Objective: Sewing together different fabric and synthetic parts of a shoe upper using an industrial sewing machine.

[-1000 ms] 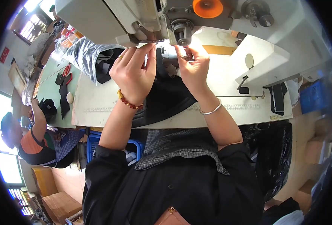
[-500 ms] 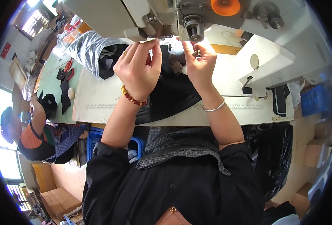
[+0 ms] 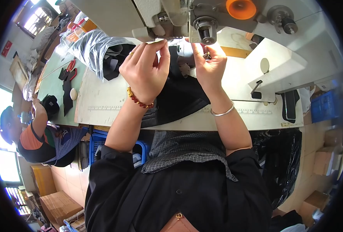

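Observation:
A sewing machine (image 3: 171,19) fills the top of the head view. Beneath its needle end, my left hand (image 3: 146,71) has thumb and forefinger pinched together; whatever lies between the tips is too small to make out. My right hand (image 3: 211,67) is raised just right of the needle area, thumb up and fingers curled, its fingertips partly behind the machine head. A small dark and brass-coloured piece (image 3: 207,55) shows at its curled fingers, its kind unclear. Black fabric (image 3: 181,96) lies on the white table (image 3: 105,96) under and between my wrists.
Clear plastic (image 3: 88,50) wraps dark pieces at the left. Red-handled scissors (image 3: 71,65), dark scraps and a pale oval object (image 3: 73,94) lie on the green table. A co-worker (image 3: 36,135) sits far left. A black pad (image 3: 290,106) rests at the table's right end.
The view has shifted slightly, so the machine appears a little farther right. Both hands keep nearly the same pose by the needle area.

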`<action>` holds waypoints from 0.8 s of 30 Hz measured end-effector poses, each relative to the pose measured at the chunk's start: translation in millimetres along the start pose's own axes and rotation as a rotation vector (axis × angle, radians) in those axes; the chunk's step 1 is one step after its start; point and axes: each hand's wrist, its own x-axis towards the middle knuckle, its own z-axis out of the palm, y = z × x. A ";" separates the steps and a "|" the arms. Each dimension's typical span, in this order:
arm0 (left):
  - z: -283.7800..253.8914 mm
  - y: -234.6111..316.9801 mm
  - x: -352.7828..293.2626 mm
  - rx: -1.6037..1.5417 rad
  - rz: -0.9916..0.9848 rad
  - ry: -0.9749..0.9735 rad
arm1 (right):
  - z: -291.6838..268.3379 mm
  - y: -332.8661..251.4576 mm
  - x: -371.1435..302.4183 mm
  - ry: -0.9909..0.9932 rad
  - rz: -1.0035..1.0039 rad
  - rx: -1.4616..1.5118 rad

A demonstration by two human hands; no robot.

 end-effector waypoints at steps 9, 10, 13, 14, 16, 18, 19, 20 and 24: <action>-1.6 1.1 0.3 0.006 -0.009 -0.013 | -1.8 0.8 -1.6 0.000 0.032 -0.021; -1.2 0.8 0.6 -0.002 -0.023 0.001 | -1.4 0.9 -1.4 0.013 0.026 -0.023; -1.2 0.4 0.4 -0.003 -0.018 0.002 | -0.2 0.9 -0.5 0.039 -0.014 -0.003; -1.2 0.3 0.3 -0.006 -0.003 -0.008 | 0.0 0.9 -0.1 0.037 -0.023 -0.004; -1.2 0.1 0.0 -0.013 -0.025 -0.003 | -0.2 0.7 0.2 0.035 -0.032 -0.005; -1.0 -0.2 -0.2 -0.019 -0.016 -0.013 | -0.4 0.7 0.2 0.012 -0.016 0.004; -0.8 -0.3 -0.3 -0.020 -0.030 0.000 | -0.5 0.7 0.2 0.035 -0.026 0.013; -0.6 -0.5 -0.4 -0.023 -0.019 -0.011 | -0.5 0.7 0.2 0.033 -0.028 0.007; 0.4 -1.1 -0.5 -0.021 -0.020 -0.010 | 1.2 0.2 0.1 0.022 0.031 0.032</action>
